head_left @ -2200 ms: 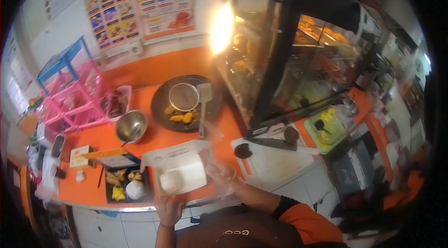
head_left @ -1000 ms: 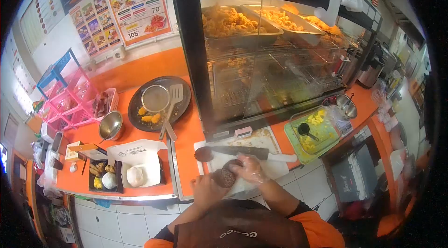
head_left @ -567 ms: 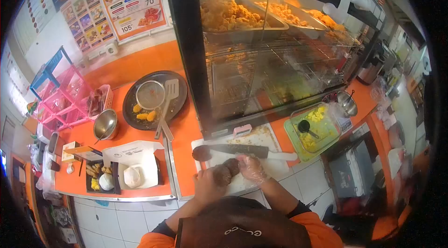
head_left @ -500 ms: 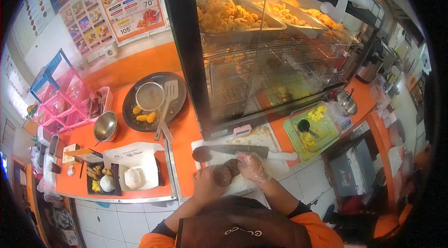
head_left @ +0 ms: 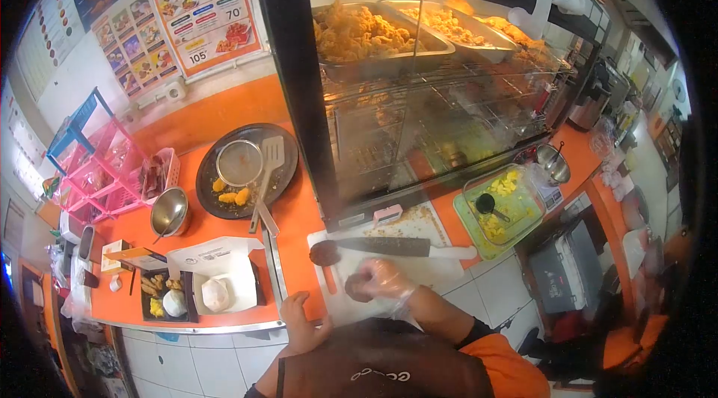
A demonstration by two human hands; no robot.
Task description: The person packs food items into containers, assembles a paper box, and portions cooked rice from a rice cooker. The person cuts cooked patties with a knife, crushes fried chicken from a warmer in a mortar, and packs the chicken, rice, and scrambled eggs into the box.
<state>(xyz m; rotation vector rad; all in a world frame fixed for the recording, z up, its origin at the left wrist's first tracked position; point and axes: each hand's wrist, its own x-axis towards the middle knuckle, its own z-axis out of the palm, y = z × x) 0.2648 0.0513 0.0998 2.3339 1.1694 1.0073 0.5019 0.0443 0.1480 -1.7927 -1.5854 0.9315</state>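
My right hand (head_left: 387, 280), in a clear plastic glove, is closed on a round dark-brown patty (head_left: 356, 289) over the white cutting board (head_left: 336, 314). The fingers cover part of the patty, and I cannot tell whether a second one lies with it. My bare left hand (head_left: 303, 327) is empty, its fingers apart, at the counter's front edge left of the board. A second dark-brown patty (head_left: 324, 253) lies at the board's left side, by the tip of a large knife (head_left: 385, 246) with a white handle.
Behind the board stands a glass warmer (head_left: 441, 136) with trays of fried chicken. A black pan (head_left: 213, 140) holds a strainer and a spatula. Left are a metal bowl (head_left: 170, 211) and an open food box (head_left: 247, 278) with a white mound; right is a green tray (head_left: 467, 230).
My left hand has drawn away to the left from the dark-brown patties. The right hand has shifted slightly left and lower, now with a patty in its fingers.
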